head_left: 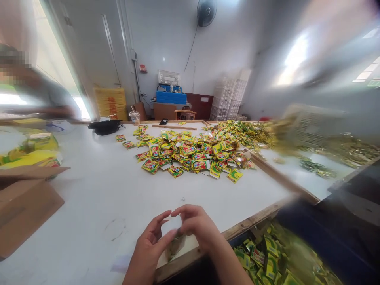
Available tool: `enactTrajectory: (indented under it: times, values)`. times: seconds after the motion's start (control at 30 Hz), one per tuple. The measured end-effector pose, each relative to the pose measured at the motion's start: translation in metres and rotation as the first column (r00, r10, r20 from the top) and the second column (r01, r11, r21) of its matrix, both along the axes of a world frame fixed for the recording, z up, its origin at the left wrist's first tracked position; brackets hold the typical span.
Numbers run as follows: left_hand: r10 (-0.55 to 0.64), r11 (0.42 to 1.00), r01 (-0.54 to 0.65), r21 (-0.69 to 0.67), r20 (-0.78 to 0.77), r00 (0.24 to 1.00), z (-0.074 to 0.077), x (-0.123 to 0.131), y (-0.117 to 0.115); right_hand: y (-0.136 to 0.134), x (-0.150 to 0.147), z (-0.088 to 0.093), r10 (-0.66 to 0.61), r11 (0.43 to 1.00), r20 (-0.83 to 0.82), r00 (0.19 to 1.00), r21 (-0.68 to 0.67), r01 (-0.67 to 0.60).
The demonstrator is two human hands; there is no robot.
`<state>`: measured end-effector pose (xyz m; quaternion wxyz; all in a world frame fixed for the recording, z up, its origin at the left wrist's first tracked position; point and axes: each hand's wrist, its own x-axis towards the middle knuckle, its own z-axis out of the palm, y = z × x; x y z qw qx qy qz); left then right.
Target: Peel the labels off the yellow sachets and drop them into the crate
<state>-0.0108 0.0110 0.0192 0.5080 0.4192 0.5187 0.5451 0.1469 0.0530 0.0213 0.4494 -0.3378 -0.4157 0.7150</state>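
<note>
Close to me at the table's front edge, my left hand is closed around a small carton, whose plain white side shows between the fingers. My right hand grips the same carton from the right, thumb and fingers bent at its top. The hands hide most of the carton, and its lower part is blurred. Beyond them on the white table lies a heap of small yellow-green printed cartons, some with white flaps showing.
A brown cardboard box stands at the left. Below the wooden edge at right, a bin holds more yellow-green cartons. A wooden strip divides the table; shiny packets lie beyond. A black cap lies at the back. A person sits at far left.
</note>
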Motion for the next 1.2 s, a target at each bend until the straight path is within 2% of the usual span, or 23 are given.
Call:
enactTrajectory:
  times: [0.1,0.17,0.3,0.47,0.6,0.7,0.83,0.97,1.1,1.2]
  values:
    - [0.118,0.993,-0.115,0.028,-0.154,0.981,-0.015,-0.011,0.004,-0.001,-0.001,-0.001,-0.03,0.998,0.019,0.999,0.061,0.029]
    - [0.159,0.986,-0.138,0.095,-0.272,0.949,-0.021,-0.013,0.004,-0.005,0.0,0.0,-0.085,0.991,0.021,0.996,0.107,0.082]
    - [0.194,0.968,-0.119,0.219,-0.366,0.91,-0.017,-0.007,0.002,-0.008,0.007,0.004,-0.149,0.98,0.092,0.985,0.149,0.134]
    - [0.109,0.974,-0.04,0.222,-0.312,0.944,-0.007,-0.002,0.005,-0.005,0.013,-0.001,-0.181,0.965,0.163,0.97,0.219,0.143]
    - [-0.01,0.988,0.042,0.146,-0.212,0.977,-0.009,-0.003,0.009,-0.004,0.014,-0.006,-0.206,0.952,0.148,0.967,0.26,0.163]
    - [-0.082,0.963,0.144,0.226,-0.262,0.961,-0.012,-0.009,0.012,-0.007,0.017,-0.005,-0.199,0.942,0.164,0.966,0.304,0.143]
    - [-0.016,0.893,0.225,0.39,-0.471,0.882,-0.012,-0.021,0.011,-0.012,0.021,-0.003,-0.283,0.887,0.288,0.915,0.441,0.135]
    - [0.007,0.82,0.315,0.477,-0.559,0.829,-0.01,-0.026,0.007,-0.015,0.019,-0.007,-0.369,0.809,0.305,0.878,0.571,0.141]
    - [-0.012,0.842,0.295,0.451,-0.531,0.847,-0.011,-0.023,0.003,-0.019,0.018,-0.01,-0.407,0.742,0.32,0.856,0.663,0.105]
    - [-0.076,0.836,0.318,0.447,-0.48,0.874,-0.013,-0.019,-0.002,-0.028,0.018,-0.008,-0.421,0.69,0.388,0.82,0.724,0.012]
